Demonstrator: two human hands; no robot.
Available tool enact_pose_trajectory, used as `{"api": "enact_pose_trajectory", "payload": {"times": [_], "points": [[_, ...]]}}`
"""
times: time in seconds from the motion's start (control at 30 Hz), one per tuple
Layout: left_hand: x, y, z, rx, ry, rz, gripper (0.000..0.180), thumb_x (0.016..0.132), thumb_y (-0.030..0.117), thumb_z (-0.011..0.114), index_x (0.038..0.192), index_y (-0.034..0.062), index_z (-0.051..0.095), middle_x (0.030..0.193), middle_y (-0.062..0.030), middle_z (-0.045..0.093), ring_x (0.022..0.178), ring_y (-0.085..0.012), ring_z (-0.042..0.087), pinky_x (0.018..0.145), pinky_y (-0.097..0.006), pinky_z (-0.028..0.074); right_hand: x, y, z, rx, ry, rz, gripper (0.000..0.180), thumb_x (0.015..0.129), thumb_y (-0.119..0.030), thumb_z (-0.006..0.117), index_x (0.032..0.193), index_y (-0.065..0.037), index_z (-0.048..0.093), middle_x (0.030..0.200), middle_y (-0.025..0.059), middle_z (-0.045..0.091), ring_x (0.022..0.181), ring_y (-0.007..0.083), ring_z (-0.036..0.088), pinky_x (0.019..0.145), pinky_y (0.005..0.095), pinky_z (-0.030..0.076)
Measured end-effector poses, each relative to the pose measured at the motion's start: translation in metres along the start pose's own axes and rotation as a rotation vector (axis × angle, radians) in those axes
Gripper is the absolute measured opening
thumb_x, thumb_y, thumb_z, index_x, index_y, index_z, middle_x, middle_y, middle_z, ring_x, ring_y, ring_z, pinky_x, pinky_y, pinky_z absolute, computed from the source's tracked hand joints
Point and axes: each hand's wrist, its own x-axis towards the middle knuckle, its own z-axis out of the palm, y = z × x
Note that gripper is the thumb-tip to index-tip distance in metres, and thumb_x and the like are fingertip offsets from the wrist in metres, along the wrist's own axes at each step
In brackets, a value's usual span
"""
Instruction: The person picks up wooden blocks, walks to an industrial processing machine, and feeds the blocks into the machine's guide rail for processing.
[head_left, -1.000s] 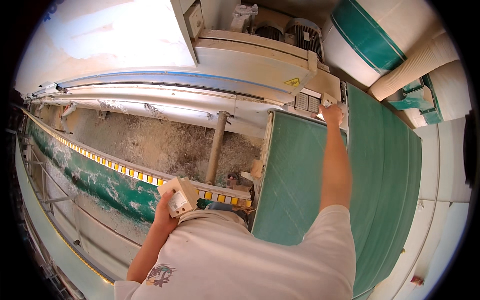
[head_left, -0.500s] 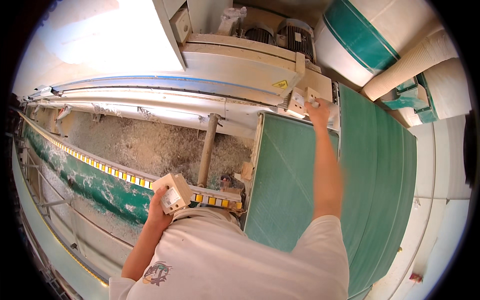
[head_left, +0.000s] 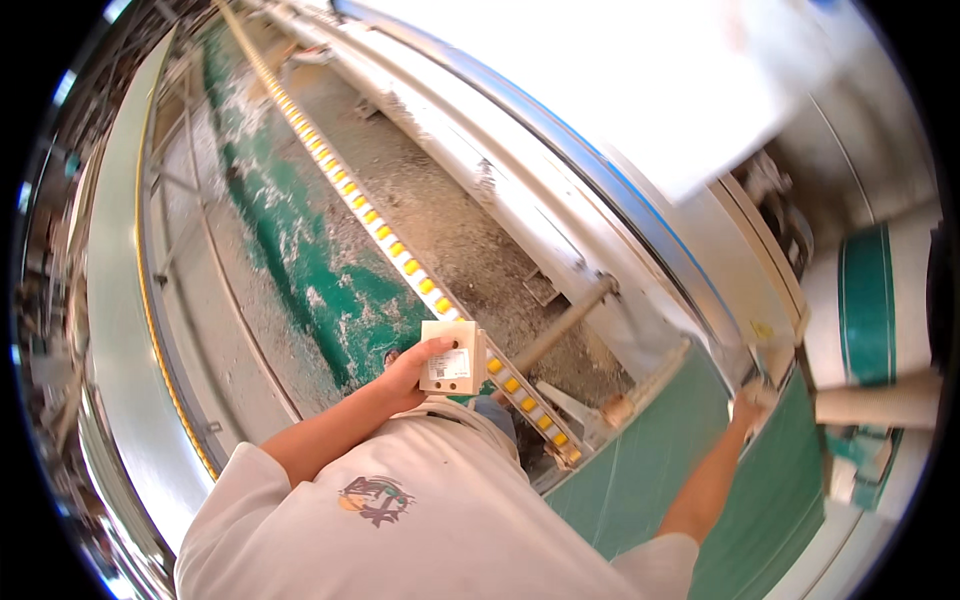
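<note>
Here, dusty floor, green belt; left hand around pale block; right hand, grip unclear

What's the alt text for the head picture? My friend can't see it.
A person's left hand holds a pale, labelled block. The right hand, blurred, is outstretched near a green belt; a yellow-dotted rail slants across.

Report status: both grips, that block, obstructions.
Left grip: holding labelled beige block. Right grip: outstretched by green surface, blurred, contents unclear. Yellow-and-white strip behind block; no obstruction seen.
</note>
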Motion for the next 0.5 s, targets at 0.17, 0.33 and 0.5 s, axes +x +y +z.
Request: {"api": "enact_pose_trajectory", "payload": {"times": [0.17, 0.33, 0.5], "points": [[-0.040, 0.062, -0.070, -0.019, 0.007, 0.102, 0.054, 0.094, 0.042, 0.078, 0.136, 0.0111, 0.063, 0.121, -0.0066, 0.075, 0.109, -0.0230, 0.075, 0.096, -0.045, 0.061, -0.177, -0.050, -0.079, 0.755, -0.495, -0.003, 0.061, 0.096, -0.032, 0.071, 0.146, -0.001, 0.054, 0.138, 0.0195, 0.064, 0.122, 0.0331, 0.063, 0.105, 0.0509, 0.051], [-0.067, 0.140, -0.175, -0.037, -0.079, 0.272, 0.063, 0.096, 0.041, 0.076, 0.146, 0.0104, 0.051, 0.125, -0.0070, 0.071, 0.110, -0.0218, 0.073, 0.094, -0.043, 0.061, -0.423, -0.163, -0.152, 1.889, -1.010, 0.240, 0.061, 0.095, -0.028, 0.068, 0.148, -0.003, 0.054, 0.137, 0.0188, 0.065, 0.121, 0.0340, 0.066, 0.098, 0.0493, 0.055], [-0.105, 0.248, -0.249, -0.068, 0.012, 0.344, 0.059, 0.097, 0.033, 0.076, 0.142, 0.0106, 0.045, 0.122, -0.0078, 0.066, 0.111, -0.0215, 0.071, 0.093, -0.044, 0.063, -0.691, -0.391, -0.211, 2.026, -1.687, 0.044, 0.077, 0.095, -0.036, 0.067, 0.159, -0.003, 0.040, 0.155, 0.0187, 0.054, 0.139, 0.0370, 0.055, 0.117, 0.0578, 0.044]]}}
